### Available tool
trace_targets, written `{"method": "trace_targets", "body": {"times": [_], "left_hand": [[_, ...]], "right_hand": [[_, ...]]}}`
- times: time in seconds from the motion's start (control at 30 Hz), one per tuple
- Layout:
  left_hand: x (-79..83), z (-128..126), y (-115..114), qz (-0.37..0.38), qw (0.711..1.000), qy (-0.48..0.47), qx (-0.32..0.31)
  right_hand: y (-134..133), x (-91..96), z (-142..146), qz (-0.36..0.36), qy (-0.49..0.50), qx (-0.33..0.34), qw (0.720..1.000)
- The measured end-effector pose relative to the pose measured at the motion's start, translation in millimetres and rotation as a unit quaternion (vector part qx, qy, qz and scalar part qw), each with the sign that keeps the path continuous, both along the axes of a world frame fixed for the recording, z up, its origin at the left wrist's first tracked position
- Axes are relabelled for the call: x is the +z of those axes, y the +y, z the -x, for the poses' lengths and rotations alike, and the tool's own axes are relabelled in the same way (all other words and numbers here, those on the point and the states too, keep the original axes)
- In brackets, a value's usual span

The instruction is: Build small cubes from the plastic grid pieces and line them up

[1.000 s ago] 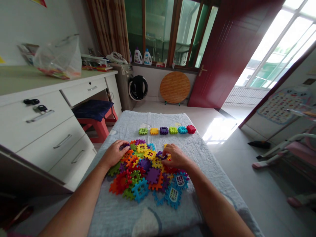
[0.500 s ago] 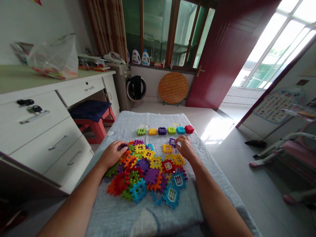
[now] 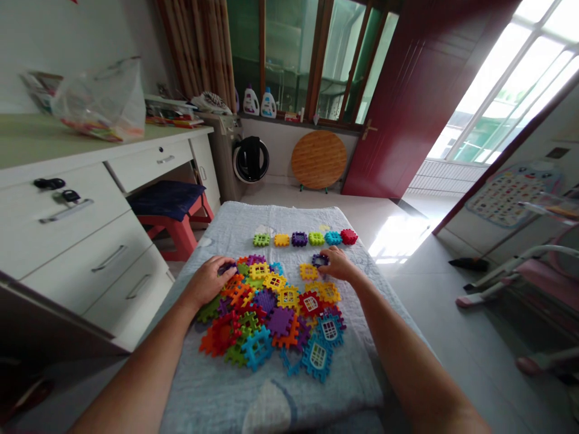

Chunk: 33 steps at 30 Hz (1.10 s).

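A heap of colourful plastic interlocking tiles (image 3: 271,313) lies on a light blue cloth (image 3: 235,392) over a low table. Beyond it runs a row of several small tiles (image 3: 305,239), green to red. My right hand (image 3: 338,265) reaches past the heap's far right side, fingers pinched on a small purple tile (image 3: 319,260) just above the cloth. My left hand (image 3: 210,280) rests on the heap's left edge, fingers curled over a dark purple tile (image 3: 227,267).
White drawers (image 3: 81,241) and a red stool with a blue cushion (image 3: 174,208) stand left of the table. A round wooden board (image 3: 319,160) leans on the far wall beside a dark red door (image 3: 420,90). Tiled floor lies to the right.
My right hand lifted a purple tile out of the heap and carried it forward toward the far row. My left hand stayed on the heap's left edge.
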<state>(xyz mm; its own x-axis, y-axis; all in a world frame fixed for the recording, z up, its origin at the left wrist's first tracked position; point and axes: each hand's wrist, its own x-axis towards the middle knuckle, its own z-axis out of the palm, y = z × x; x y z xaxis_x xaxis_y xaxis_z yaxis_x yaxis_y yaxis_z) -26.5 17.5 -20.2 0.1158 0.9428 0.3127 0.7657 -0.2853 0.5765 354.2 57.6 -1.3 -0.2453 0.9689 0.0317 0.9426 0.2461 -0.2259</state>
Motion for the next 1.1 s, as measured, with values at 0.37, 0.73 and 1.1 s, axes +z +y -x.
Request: {"method": "trace_targets", "body": {"times": [0.37,0.73,1.1], "left_hand": [[-0.4,2,0,0.016,1.0,0.003,-0.007],[-1.0,2,0,0.018,1.0,0.004,-0.009],[0.8,2,0,0.01,1.0,0.0,-0.009]], "right_hand": [[41,49.5,47,-0.061,0.013,0.007,0.998],[78,42.9,67,-0.016,-0.061,0.016,0.998],[51,44.5,46,-0.059,0.032,0.053,0.996]]}}
